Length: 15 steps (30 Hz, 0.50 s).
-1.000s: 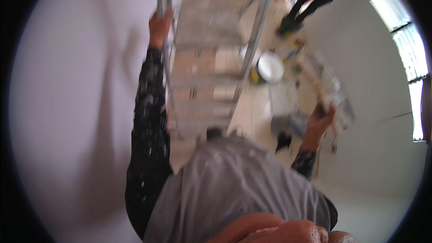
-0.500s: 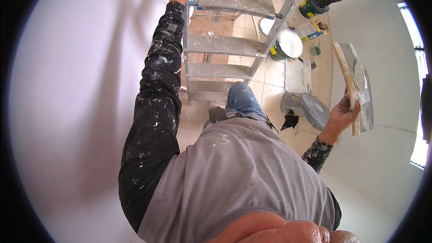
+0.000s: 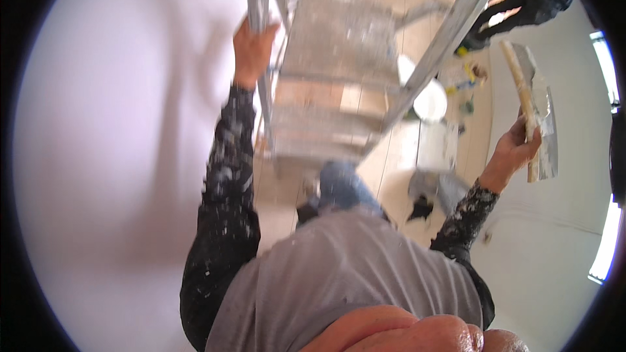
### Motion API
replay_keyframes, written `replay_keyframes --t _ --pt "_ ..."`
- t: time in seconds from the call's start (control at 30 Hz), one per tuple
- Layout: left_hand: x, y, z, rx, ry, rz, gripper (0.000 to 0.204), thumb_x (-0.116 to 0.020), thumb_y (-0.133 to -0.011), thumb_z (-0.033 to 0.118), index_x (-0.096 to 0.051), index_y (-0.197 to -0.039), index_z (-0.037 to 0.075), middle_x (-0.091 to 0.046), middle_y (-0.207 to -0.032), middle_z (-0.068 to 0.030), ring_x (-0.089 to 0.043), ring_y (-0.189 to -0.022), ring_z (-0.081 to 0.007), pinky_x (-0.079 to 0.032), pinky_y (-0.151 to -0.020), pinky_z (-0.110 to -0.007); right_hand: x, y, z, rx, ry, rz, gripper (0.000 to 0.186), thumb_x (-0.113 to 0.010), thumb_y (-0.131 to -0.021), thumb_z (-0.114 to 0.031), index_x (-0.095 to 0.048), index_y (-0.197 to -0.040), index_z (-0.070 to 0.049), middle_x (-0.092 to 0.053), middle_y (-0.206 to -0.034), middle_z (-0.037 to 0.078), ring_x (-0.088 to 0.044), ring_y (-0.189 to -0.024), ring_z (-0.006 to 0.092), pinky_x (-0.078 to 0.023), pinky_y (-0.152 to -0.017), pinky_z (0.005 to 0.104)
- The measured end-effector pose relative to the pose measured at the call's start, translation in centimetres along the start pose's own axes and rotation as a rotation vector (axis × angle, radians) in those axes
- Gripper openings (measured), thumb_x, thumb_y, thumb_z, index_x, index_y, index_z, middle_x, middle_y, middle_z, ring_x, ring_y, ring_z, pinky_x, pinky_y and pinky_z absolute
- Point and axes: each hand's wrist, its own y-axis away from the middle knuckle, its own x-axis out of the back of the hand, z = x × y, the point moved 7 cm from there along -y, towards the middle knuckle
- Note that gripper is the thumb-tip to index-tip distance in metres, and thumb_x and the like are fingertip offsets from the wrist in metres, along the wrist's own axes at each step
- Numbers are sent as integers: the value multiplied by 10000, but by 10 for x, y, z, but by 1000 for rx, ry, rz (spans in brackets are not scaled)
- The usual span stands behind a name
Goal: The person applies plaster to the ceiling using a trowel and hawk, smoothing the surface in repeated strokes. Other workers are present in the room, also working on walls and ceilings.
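Note:
My left hand [image 3: 252, 55] is wrapped round the side rail of a paint-spattered metal stepladder [image 3: 339, 42], beside its top platform. Out to the right, my right hand [image 3: 512, 153] grips a wide plastering blade [image 3: 548, 133]. The blade has a pale wooden strip along one edge, and smears of whitish compound cling to its grey face. My fingers close over the wooden strip near its lower part. One knee in blue jeans shows at the foot of the ladder's steps. Motion blurs much of the picture.
A white wall [image 3: 111, 156] runs close along my left. Beyond the ladder's right rail, a bucket of white material [image 3: 430, 101] stands on the tiled floor. Another person's dark-trousered legs [image 3: 505, 19] are at the far right. A grey fan-like object [image 3: 450, 192] lies nearer me.
My left hand has shifted slightly nearer and left along the ladder, whose platform now sits lower in view. My right hand has moved outward and a little up with the plastering blade.

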Motion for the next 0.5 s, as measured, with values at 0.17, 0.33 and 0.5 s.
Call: replay_keyframes --t 0.17,0.33,0.5 --pt "12 -4 5 789 715 37 265 -731 -891 180 -651 -1057 -10 -669 -843 -62 -607 -772 -136 -524 -741 -317 -112 -114 -28 27 -84 -93 278 -698 -913 -102 -594 -1111 64 -658 -1179 205 -679 -1101 308 -612 -915 319" --pt "31 -28 18 869 680 55 163 -692 -876 102 -637 -997 7 -609 -764 -13 -547 -716 -107 -491 -667 -318 -274 -196 -67 -10 -316 -223 263 -739 -882 -90 -596 -1049 53 -660 -1155 208 -677 -1099 320 -622 -906 327" --pt "40 -37 17 1030 682 -20 352 -671 -848 67 -615 -1181 -30 -660 -945 -41 -597 -879 -136 -504 -810 -315 -445 -210 -49 -245 -508 -405 405 -756 -855 -73 -532 -1136 116 -604 -1224 263 -641 -1140 417 -634 -901 349"
